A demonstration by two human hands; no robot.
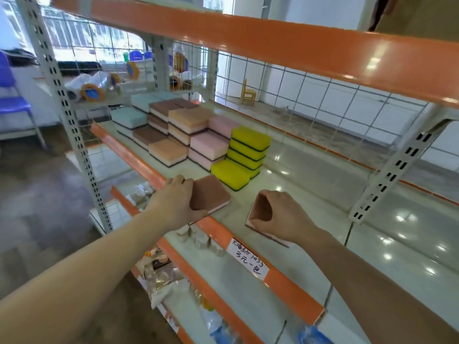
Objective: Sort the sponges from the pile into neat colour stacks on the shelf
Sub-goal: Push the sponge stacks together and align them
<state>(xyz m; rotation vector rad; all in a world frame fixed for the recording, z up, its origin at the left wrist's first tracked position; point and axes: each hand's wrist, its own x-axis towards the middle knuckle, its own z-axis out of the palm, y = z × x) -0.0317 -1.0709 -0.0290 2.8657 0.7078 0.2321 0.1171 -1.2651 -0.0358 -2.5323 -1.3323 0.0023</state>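
Two brown sponges were held at the front edge of the shelf (pixel 310 184), low in the centre of the frame. The left brown sponge (pixel 211 193) was gripped by the left hand (pixel 177 198), whose fingers were curled over its far-left corner while the thumb lay along its near edge; the sponge was tilted, with its pink underside showing. The right brown sponge (pixel 259 209) was pinched by the right hand (pixel 280 216), its fingers closed down over the top so that most of the sponge was hidden.

Further back, above and left of centre, sorted stacks were seen: yellow sponges (pixel 248 150) nearest, then pink sponges (pixel 211 145), peach sponges (pixel 183 127), a brown stack (pixel 161 112) and mint-green sponges (pixel 131 116) furthest left. A handwritten price label (pixel 248 260) was fixed to the orange shelf rail (pixel 285 281), below centre.
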